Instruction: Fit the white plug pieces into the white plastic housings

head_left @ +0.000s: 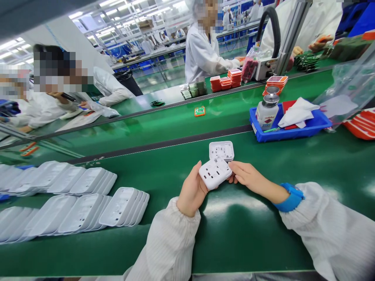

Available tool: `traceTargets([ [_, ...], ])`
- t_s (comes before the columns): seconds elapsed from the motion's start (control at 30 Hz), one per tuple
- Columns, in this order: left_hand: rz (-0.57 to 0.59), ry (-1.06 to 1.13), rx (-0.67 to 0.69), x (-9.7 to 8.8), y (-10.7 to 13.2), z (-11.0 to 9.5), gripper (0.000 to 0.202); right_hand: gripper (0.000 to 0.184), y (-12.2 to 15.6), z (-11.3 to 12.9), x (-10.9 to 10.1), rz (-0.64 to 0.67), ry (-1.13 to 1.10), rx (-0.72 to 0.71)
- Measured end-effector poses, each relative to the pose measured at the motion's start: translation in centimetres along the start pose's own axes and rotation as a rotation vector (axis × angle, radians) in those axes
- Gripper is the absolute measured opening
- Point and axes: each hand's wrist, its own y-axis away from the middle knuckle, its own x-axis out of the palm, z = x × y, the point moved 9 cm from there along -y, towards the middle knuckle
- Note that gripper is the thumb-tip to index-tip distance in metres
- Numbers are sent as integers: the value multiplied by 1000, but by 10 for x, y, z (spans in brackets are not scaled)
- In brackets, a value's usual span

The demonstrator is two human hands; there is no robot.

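Between my two hands is a white plastic housing [215, 173], a rounded square with several small dark slots in its upper face. My left hand [193, 189] is wrapped around its left side and underside, with the thumb along the edge. At the right corner, the fingers of my right hand [244, 176] pinch the housing; the fingertips are partly hidden behind it. Just beyond, another white plastic shell [221, 150] lies on the green work surface [175, 164], its inner side with small details facing up. The held housing overlaps its near edge in view.
Rows of stacked white shells [124, 207] lean at the left. A blue tray [293, 134] at the right holds a dispenser bottle [267, 111] and white cloth [299, 111]. An orange-framed circuit board [199, 111] lies on the green conveyor [164, 127]. Co-workers in white coats [202, 54] sit across.
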Motion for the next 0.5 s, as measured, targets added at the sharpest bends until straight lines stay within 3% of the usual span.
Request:
traceTargets([
  [0.37,-105,-56,50,-3,5,-5,36,57,0,-1,-1,-10,0,-15],
  [0.5,-31,-93,71,4,7,-5,34,48,0,-4,-8,-85,-7,-42],
])
